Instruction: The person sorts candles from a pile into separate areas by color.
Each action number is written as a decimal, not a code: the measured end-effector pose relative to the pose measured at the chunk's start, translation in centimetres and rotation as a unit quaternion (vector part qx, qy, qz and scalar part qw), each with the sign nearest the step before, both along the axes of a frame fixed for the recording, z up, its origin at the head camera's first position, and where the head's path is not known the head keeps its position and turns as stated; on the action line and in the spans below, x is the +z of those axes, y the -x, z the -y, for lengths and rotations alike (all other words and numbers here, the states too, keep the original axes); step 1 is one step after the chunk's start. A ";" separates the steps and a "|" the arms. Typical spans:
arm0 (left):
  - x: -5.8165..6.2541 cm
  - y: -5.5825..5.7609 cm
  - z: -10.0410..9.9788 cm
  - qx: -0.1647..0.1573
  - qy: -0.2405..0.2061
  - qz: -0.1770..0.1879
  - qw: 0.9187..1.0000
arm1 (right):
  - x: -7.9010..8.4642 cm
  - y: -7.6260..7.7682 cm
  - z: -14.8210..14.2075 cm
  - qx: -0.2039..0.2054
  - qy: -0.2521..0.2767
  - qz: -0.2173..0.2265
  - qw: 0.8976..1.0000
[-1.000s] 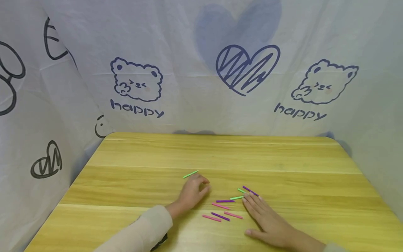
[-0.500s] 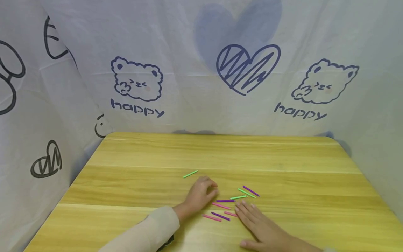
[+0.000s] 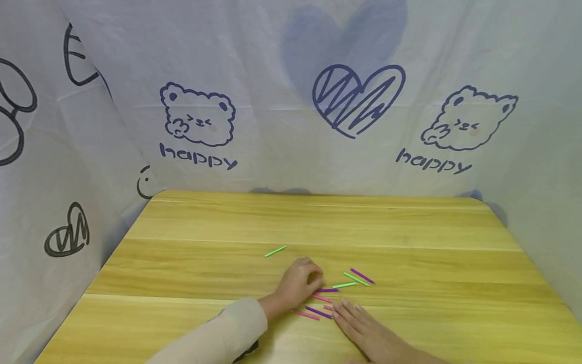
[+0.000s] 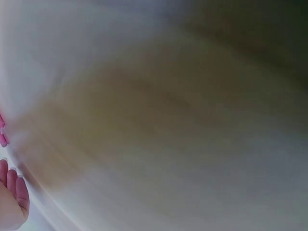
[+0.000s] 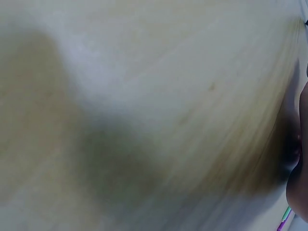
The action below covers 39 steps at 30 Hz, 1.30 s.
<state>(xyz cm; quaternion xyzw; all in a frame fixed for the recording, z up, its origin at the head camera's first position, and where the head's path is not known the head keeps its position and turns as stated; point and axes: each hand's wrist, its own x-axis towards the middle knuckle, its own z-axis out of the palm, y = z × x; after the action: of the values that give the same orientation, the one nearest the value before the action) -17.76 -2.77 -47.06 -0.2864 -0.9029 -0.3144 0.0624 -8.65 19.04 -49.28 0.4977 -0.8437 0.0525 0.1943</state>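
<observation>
Middle of the bench (image 3: 204, 217): a loose scatter of thin sticks. Nearest the hands, an upper pink stick (image 3: 323, 299), a half-covered pink stick (image 3: 328, 307), a lower pink stick (image 3: 306, 315), a lower purple stick (image 3: 319, 312) and a middle purple stick (image 3: 328, 290). Just beyond, a short green stick (image 3: 344, 285), a long green stick (image 3: 356, 279) and a far purple stick (image 3: 362, 276). One lone green stick (image 3: 275, 252) lies apart.

Right hand (image 3: 369, 331): flat, fingers straight, tips over the half-covered pink stick. Left hand (image 3: 297, 284): fingers loosely bent, slight gap to the thumb, nothing visible between; contact with the middle purple stick can't be told.

Step, my reading: positioning sticks by touch, none lifted. Next move likely calls for light fingertip work, low, sparing close neighbours.

Behind: white cloth (image 3: 268, 65) with bear drawings. Wrist views mostly blur.
</observation>
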 end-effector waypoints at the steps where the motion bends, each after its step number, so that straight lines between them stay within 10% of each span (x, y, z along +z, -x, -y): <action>1: 0.0 0.0 -0.1 -0.002 0.001 -0.001 1.000 | -0.1 0.0 0.0 0.000 -0.001 -0.003 1.000; 39: 0.1 0.3 -2.1 -0.036 0.058 -0.004 0.998 | -0.4 0.0 -0.3 0.012 -0.015 0.006 1.000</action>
<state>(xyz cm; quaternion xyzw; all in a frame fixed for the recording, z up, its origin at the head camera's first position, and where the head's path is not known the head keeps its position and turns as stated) -18.03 -0.70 -46.95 -0.3232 -0.9084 -0.2626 0.0380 -8.68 19.30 -49.71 0.5100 -0.8398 0.0450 0.1807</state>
